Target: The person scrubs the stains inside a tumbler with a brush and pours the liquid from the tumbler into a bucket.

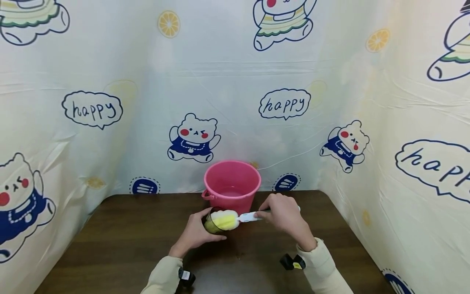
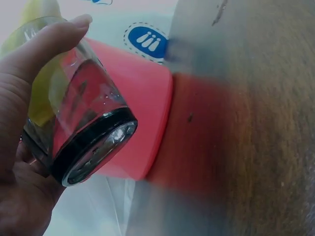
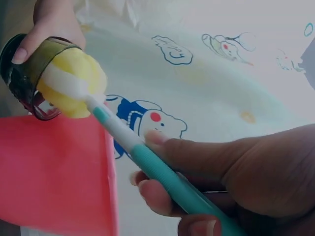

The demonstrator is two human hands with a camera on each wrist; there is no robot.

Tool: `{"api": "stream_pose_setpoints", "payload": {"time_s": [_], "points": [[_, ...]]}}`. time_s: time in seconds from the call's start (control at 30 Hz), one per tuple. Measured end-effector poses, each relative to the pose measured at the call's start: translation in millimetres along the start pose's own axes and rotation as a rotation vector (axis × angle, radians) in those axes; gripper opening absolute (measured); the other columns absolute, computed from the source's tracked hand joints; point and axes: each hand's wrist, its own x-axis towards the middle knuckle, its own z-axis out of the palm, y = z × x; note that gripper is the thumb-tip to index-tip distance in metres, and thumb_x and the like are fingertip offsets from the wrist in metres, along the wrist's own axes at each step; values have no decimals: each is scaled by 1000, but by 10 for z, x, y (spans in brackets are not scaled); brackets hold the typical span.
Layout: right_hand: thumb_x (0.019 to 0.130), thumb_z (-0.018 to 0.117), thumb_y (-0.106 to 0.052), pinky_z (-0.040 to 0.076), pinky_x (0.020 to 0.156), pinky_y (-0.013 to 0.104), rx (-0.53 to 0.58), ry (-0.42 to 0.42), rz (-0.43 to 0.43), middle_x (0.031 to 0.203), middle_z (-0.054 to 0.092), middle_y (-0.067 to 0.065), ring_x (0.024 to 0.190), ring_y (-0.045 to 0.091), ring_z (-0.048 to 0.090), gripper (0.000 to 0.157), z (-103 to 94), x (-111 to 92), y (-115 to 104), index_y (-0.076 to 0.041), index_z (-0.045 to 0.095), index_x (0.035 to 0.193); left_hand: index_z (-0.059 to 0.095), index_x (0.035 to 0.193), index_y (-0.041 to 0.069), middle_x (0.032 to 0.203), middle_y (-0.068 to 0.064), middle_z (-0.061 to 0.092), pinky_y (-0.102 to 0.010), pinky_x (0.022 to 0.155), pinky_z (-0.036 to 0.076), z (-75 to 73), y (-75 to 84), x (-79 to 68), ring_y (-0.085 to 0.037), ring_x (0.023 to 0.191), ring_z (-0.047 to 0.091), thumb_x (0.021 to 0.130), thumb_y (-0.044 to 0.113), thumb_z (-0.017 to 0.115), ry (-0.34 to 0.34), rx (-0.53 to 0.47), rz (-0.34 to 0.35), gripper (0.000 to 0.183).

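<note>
My left hand grips a clear glass with a dark base, tilted on its side above the brown table. In the left wrist view the glass lies in my palm, thumb over its rim. My right hand holds the teal and white handle of a cup brush. Its yellow and white sponge head sits in the mouth of the glass. A pink bucket stands just behind both hands, with water in it.
A cartoon-printed plastic sheet walls in the table at the back and on both sides. Bare tabletop lies left and right of the hands. The bucket's side is close under the brush.
</note>
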Motion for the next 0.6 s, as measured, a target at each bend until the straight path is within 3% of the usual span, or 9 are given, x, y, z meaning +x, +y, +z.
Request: {"api": "stream_pose_setpoints", "payload": {"time_s": [0.23,0.4,0.6], "points": [[82,84,-38,27,41,24,-20,43,46,50,50,-16,47,9,42,18,83,50,15,-22,82,75,60,140,14,129,2,67,-49,100,51,6,-13,-30,-19,117,61,58,37,101,0,14,-31,94],[82,85,-37,33,42,26,-38,-14,34,52,56,-16,47,6,45,16,87,25,39,-23,82,74,59,142,10,135,-3,65,-53,103,49,-12,-19,-20,-23,122,60,57,41,100,8,28,-16,99],[86,82,-35,37,44,27,66,-63,-19,55,63,-13,49,1,52,13,36,17,51,-25,82,77,58,143,8,136,-5,64,-53,101,50,-17,-18,-30,-25,123,59,57,34,101,12,12,-25,99]]}}
